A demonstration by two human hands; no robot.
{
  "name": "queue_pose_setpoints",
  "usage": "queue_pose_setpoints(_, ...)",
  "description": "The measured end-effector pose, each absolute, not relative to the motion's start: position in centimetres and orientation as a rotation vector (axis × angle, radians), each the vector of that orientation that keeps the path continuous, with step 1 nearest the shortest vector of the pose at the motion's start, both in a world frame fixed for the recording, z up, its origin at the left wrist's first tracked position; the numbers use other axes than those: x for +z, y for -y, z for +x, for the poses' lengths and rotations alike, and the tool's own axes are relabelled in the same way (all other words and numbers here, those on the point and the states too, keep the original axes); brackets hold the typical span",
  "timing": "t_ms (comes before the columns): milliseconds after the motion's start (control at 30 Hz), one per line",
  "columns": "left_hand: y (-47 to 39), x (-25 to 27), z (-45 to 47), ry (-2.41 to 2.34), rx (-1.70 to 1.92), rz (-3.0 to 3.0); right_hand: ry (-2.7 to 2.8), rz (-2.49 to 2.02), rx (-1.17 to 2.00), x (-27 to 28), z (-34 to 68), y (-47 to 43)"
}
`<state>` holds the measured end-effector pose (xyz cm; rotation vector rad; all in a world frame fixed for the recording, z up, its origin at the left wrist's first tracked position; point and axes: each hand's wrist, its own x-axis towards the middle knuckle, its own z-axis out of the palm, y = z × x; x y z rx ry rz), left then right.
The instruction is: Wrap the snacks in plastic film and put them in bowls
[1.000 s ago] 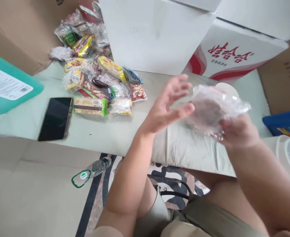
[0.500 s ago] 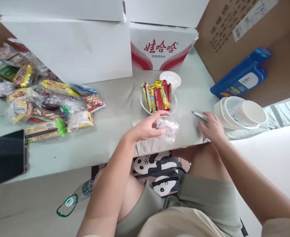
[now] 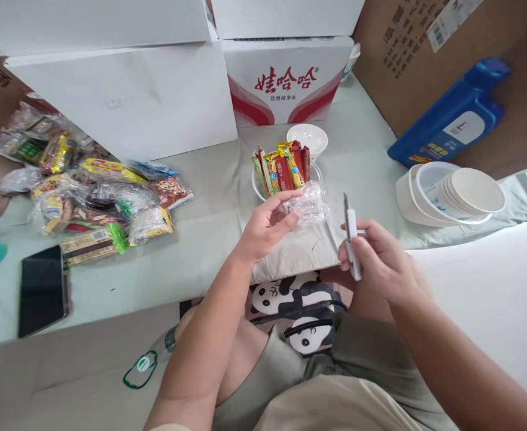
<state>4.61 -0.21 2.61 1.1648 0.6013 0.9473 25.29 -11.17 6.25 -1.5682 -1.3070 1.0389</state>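
Crumpled clear plastic wrap point(image 3: 308, 205) lies between the thumb and fingers of my left hand point(image 3: 270, 226), close to the table's front edge. Just behind it stands a white bowl point(image 3: 258, 187) filled with upright snack bars point(image 3: 283, 173) in red, yellow and green wrappers; the wrap hides part of its rim. My right hand point(image 3: 382, 263) grips a slim utility knife point(image 3: 352, 245) with a pale handle. Its dark, narrow tip points up and away from me, above the table edge and to the right of the wrap.
An empty white bowl point(image 3: 308, 140) sits behind the snack bowl. On the right are nested white tubs with paper cups point(image 3: 478, 190) and a blue bottle point(image 3: 447, 123). Bagged snacks point(image 3: 106, 191) and a phone point(image 3: 43, 290) lie left. White cartons point(image 3: 133, 99) line the back.
My right hand has picked the knife up off the table and turned it upright. My left hand has moved slightly up with the plastic wrap, nearer the snack bowl.
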Motion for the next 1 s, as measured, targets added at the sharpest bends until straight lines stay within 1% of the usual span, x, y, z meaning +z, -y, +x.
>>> queue_pose_setpoints(100, 0.6, 2.6, 5.3, -0.564, 1.015, 1.167, 1.414, -1.486, 1.128, 7.0, 23.2, 10.5)
queue_pose_setpoints(333, 0.2, 3.2, 3.9, -0.533, 1.169, 0.966, 1.493, -1.75, 1.173, 4.7, 24.4, 11.6)
queue_pose_setpoints(400, -0.5, 3.5, 2.6, -0.539, 1.31, 0.897, 1.545, -1.883, 1.031, 3.8, 26.1, 11.8)
queue_pose_setpoints(500, -1.5, 3.6, 1.3, -0.559, 1.479, 0.88, 1.623, -2.148, 0.541, 2.1, 29.7, 9.9)
queue_pose_setpoints(567, -1.7, 3.3, 1.2, -0.584, 1.465, 0.885, 1.676, -2.304, 0.254, 0.9, 32.0, 7.6)
queue_pose_setpoints(633, -1.5, 3.0, 1.6, -0.611, 1.379, 0.885, 1.726, -2.394, 0.107, 0.2, 33.4, 5.6)
queue_pose_setpoints(700, -1.0, 2.8, 2.1, -0.63, 1.281, 0.926, 1.734, -2.338, 0.042, 0.1, 33.4, 4.4)
queue_pose_setpoints(733, -0.8, 2.8, 2.3, -0.631, 1.236, 0.971, 1.722, -2.241, 0.053, 0.4, 32.7, 4.2)
queue_pose_setpoints(800, -0.4, 2.7, 2.5, -0.616, 1.155, 1.092, 1.679, -1.95, 0.2, 1.6, 30.5, 4.6)
queue_pose_setpoints(900, -0.1, 2.6, 2.7, -0.574, 1.07, 1.259, 1.607, -1.51, 0.608, 3.9, 26.0, 6.0)
queue_pose_setpoints(1000, 0.2, 2.5, 2.9, -0.548, 1.055, 1.31, 1.499, -1.384, 0.927, 5.8, 22.7, 6.9)
